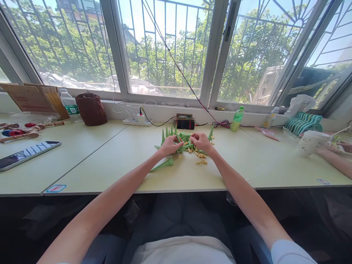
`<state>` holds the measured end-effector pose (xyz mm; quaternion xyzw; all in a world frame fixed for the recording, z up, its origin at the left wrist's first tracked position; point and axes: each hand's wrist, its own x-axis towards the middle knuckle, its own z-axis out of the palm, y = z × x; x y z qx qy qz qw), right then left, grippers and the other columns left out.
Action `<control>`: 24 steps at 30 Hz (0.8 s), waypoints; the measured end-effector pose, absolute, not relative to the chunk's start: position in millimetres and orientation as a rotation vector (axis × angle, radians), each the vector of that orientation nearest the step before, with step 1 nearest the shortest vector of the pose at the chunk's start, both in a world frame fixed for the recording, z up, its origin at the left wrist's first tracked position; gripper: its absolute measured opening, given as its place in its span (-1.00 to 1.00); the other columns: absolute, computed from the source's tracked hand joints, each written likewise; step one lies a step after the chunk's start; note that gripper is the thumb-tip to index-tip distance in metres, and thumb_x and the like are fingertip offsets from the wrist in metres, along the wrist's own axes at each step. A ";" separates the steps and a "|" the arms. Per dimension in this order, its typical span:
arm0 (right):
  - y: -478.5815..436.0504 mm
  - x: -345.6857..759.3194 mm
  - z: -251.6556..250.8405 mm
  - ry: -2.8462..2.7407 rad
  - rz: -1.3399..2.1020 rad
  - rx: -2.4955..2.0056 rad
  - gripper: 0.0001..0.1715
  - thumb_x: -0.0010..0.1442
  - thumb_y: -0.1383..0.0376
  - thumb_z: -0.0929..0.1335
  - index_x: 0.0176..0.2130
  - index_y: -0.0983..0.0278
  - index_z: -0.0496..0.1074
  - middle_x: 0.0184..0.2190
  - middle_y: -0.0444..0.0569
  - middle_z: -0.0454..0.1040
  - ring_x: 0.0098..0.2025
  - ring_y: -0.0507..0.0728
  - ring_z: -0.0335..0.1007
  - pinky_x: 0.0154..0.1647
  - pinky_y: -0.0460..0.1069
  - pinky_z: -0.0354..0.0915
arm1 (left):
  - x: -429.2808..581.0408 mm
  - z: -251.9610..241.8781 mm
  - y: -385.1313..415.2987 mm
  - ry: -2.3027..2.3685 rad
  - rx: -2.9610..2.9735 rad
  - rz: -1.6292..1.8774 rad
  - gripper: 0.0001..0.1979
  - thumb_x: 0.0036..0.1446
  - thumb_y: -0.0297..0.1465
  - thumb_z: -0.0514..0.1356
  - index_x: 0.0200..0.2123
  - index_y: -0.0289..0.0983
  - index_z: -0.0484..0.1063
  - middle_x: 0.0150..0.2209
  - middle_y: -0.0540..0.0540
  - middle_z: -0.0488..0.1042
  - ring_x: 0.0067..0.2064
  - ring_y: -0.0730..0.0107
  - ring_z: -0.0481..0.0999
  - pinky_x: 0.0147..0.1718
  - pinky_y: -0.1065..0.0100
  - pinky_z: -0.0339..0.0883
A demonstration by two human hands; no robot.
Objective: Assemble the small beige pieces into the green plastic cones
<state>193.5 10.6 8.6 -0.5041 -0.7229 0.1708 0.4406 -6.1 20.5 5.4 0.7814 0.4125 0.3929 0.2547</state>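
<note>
Both my hands are together over a heap of green plastic spikes [184, 135] on the table. The fingers of my left hand [169, 145] are closed around one green cone-shaped spike [178, 139], which is partly hidden. Just to its right, my right hand [202, 142] pinches with thumb and fingertips, but whatever is in the pinch is too small to name. Several spikes stand point up behind my left hand. Nearer to me, a single green spike [162, 165] with a wide cap lies on its side. Small yellow pieces [201, 155] are scattered beside and below my right hand.
Behind the heap stands a dark device [185, 122] beside cables and a power strip [137, 121]. A green bottle [237, 119], teal hangers [304, 123] and a white cup [312, 143] are right, near another person's arm [337, 161]. Leftward lie a phone [29, 156] and brown bag [90, 109].
</note>
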 end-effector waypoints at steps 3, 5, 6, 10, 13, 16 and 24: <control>10.8 193.5 7.3 -1.800 0.475 -1.228 -0.84 0.14 0.27 0.30 -0.40 0.30 0.41 -0.54 -0.06 0.51 -0.63 0.00 0.33 -0.47 -0.08 0.28 | -5.8 5.7 19.8 1.116 2.115 1.073 -0.69 -0.01 -0.14 0.24 -0.39 -0.30 0.47 -0.41 -0.08 0.54 -0.45 0.43 0.45 -0.52 0.44 0.31; 10.7 193.1 6.7 -1.813 0.503 -1.215 -0.85 0.13 0.27 0.30 -0.41 0.30 0.40 -0.54 -0.06 0.51 -0.64 0.00 0.32 -0.50 -0.09 0.28 | -5.8 5.5 19.9 1.123 2.114 1.073 -0.69 -0.01 -0.14 0.24 -0.39 -0.30 0.47 -0.44 -0.07 0.53 -0.45 0.42 0.45 -0.51 0.44 0.32; 10.6 192.8 6.4 -1.820 0.517 -1.208 -0.85 0.13 0.27 0.31 -0.42 0.30 0.40 -0.54 -0.06 0.51 -0.65 -0.01 0.32 -0.52 -0.09 0.27 | -5.8 5.4 20.0 1.125 2.115 1.074 -0.69 -0.01 -0.14 0.24 -0.39 -0.30 0.47 -0.45 -0.06 0.52 -0.45 0.42 0.45 -0.51 0.43 0.32; 10.5 191.8 5.3 -1.835 0.573 -1.176 -0.83 0.14 0.26 0.30 -0.41 0.31 0.39 -0.53 -0.05 0.51 -0.65 -0.01 0.31 -0.58 -0.10 0.25 | -5.7 4.8 20.9 1.107 2.117 1.085 -0.70 0.00 -0.16 0.23 -0.38 -0.31 0.47 -0.47 -0.05 0.50 -0.47 0.44 0.44 -0.50 0.43 0.32; 10.4 191.2 4.8 -1.825 0.656 -1.153 -0.83 0.15 0.24 0.31 -0.37 0.32 0.40 -0.52 -0.04 0.51 -0.65 0.00 0.32 -0.62 -0.10 0.22 | -5.4 5.0 21.7 1.071 2.097 1.100 -0.71 0.00 -0.18 0.24 -0.36 -0.31 0.45 -0.44 -0.05 0.51 -0.50 0.47 0.42 -0.52 0.44 0.31; 9.2 190.5 5.1 -1.817 0.750 -1.111 -0.80 0.15 0.21 0.33 -0.33 0.32 0.40 -0.50 -0.04 0.51 -0.63 0.00 0.32 -0.64 -0.11 0.21 | -4.7 6.2 21.6 1.043 2.055 1.127 -0.69 -0.01 -0.15 0.24 -0.35 -0.31 0.42 -0.45 -0.03 0.49 -0.53 0.50 0.39 -0.55 0.45 0.29; 3.1 187.9 7.4 -1.847 0.843 -1.006 -0.75 0.12 0.16 0.37 -0.31 0.32 0.40 -0.48 -0.06 0.49 -0.58 -0.01 0.34 -0.62 -0.12 0.22 | -2.8 10.4 15.8 0.999 1.946 1.179 -0.70 0.01 -0.16 0.23 -0.35 -0.29 0.37 -0.46 -0.01 0.45 -0.64 0.58 0.27 -0.65 0.44 0.21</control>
